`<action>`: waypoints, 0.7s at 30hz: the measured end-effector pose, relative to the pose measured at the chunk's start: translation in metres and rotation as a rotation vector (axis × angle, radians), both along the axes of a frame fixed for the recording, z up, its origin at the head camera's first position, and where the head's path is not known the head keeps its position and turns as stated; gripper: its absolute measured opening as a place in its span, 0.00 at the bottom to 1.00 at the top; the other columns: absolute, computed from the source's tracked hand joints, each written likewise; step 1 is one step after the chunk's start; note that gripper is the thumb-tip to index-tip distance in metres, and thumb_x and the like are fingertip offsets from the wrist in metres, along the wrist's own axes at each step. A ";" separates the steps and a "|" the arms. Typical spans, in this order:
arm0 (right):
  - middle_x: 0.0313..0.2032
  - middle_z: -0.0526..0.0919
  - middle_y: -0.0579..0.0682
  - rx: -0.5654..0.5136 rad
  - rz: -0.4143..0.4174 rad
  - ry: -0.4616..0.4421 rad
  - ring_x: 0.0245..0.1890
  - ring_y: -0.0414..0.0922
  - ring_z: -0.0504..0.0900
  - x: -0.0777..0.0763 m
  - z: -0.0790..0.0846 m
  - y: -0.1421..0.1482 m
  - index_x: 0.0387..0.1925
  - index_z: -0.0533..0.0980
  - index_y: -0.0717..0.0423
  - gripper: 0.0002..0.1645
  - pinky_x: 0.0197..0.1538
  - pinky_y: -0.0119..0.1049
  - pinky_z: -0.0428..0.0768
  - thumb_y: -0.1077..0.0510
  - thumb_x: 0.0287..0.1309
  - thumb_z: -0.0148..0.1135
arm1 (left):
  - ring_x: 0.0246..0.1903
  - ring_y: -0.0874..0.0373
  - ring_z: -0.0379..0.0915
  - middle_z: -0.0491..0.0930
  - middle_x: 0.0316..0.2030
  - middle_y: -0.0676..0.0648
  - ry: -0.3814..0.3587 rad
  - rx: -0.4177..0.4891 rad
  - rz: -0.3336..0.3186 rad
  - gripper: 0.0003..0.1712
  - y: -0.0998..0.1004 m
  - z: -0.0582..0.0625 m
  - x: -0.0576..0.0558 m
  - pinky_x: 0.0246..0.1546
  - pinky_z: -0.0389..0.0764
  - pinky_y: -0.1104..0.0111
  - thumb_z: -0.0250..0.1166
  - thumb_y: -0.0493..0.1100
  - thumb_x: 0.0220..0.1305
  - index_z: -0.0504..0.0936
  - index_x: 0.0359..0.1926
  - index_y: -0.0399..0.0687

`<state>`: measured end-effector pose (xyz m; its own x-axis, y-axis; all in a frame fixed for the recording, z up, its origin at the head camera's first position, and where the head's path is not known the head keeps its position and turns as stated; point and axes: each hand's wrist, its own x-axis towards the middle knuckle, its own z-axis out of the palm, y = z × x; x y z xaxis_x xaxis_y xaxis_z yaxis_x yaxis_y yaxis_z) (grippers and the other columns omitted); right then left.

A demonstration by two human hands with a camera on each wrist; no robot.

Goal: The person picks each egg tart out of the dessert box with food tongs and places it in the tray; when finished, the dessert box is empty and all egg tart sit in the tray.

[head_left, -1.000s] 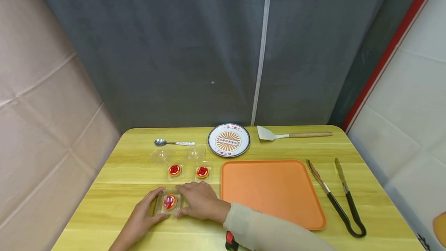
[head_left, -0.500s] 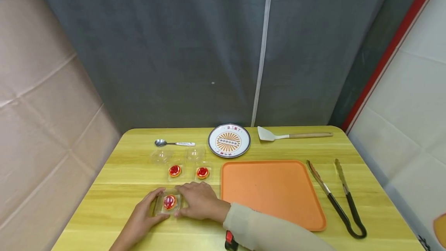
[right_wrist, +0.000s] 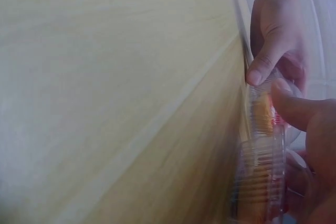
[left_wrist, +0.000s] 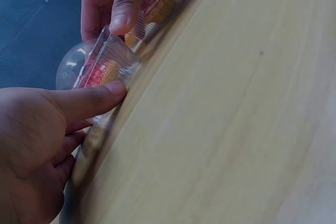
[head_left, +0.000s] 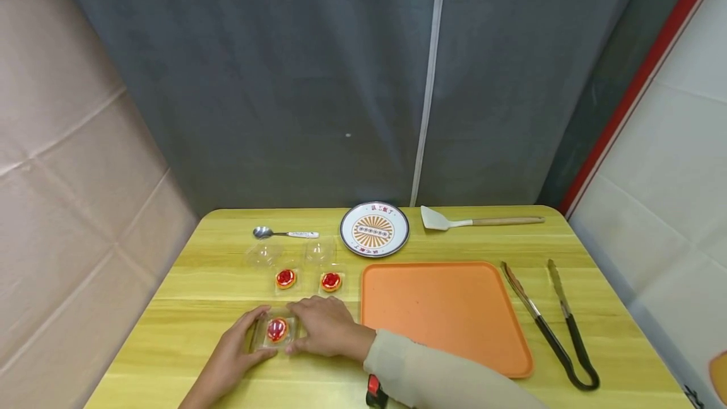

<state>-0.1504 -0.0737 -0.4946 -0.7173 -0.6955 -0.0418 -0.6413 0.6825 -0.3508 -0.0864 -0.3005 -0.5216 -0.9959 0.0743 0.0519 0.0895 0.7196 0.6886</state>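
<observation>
A clear plastic box (head_left: 276, 344) with a domed lid sits near the table's front left, with a red-topped tart (head_left: 277, 329) inside. My left hand (head_left: 231, 352) grips its left side, thumb at the near edge and fingers at the far corner. From the right, my right hand (head_left: 329, 327) holds the same box, its thumb and fingertips at the two right corners. The left wrist view shows the dome (left_wrist: 71, 66) over the tart, with both thumbs on the box's side. Behind it, two similar boxes lie with lids folded back, holding tarts (head_left: 286, 278).
An orange tray (head_left: 443, 314) lies right of the hands, partly under the right forearm. Tongs (head_left: 545, 327) rest beyond it. Along the back are a spoon (head_left: 284, 233), a patterned plate (head_left: 374, 229) and a spatula (head_left: 477, 219). The clear lids (head_left: 319, 251) stand open behind the tarts.
</observation>
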 end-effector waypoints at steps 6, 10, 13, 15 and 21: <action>0.68 0.76 0.36 -0.002 -0.010 -0.017 0.65 0.39 0.76 0.000 0.000 -0.001 0.74 0.68 0.38 0.52 0.66 0.44 0.75 0.24 0.52 0.68 | 0.67 0.38 0.69 0.74 0.67 0.38 0.014 -0.003 0.002 0.49 0.000 -0.001 0.000 0.68 0.68 0.40 0.83 0.39 0.48 0.71 0.71 0.43; 0.67 0.77 0.36 -0.014 -0.025 -0.032 0.65 0.40 0.76 -0.001 0.001 -0.003 0.74 0.69 0.38 0.51 0.66 0.47 0.76 0.23 0.52 0.67 | 0.67 0.37 0.70 0.75 0.67 0.38 0.017 0.011 0.005 0.49 0.000 -0.002 0.000 0.68 0.68 0.39 0.83 0.38 0.47 0.71 0.71 0.44; 0.67 0.77 0.36 -0.021 -0.035 -0.054 0.66 0.41 0.76 -0.001 0.003 -0.003 0.73 0.69 0.38 0.50 0.67 0.49 0.75 0.22 0.53 0.66 | 0.66 0.39 0.71 0.76 0.66 0.39 0.016 0.020 0.009 0.49 0.000 -0.002 0.000 0.67 0.68 0.39 0.83 0.38 0.46 0.72 0.71 0.45; 0.67 0.77 0.37 -0.023 -0.040 -0.068 0.66 0.40 0.76 -0.001 0.005 -0.004 0.73 0.70 0.38 0.50 0.68 0.49 0.75 0.22 0.54 0.66 | 0.65 0.40 0.72 0.77 0.65 0.40 0.013 0.021 0.011 0.50 0.001 -0.002 0.000 0.67 0.69 0.39 0.83 0.37 0.46 0.72 0.70 0.45; 0.68 0.76 0.37 -0.033 -0.043 -0.080 0.66 0.40 0.75 -0.001 0.007 -0.003 0.74 0.69 0.38 0.52 0.67 0.47 0.76 0.24 0.51 0.69 | 0.67 0.39 0.70 0.76 0.66 0.39 -0.043 0.035 0.003 0.51 -0.002 0.002 -0.001 0.69 0.66 0.39 0.84 0.41 0.46 0.70 0.72 0.46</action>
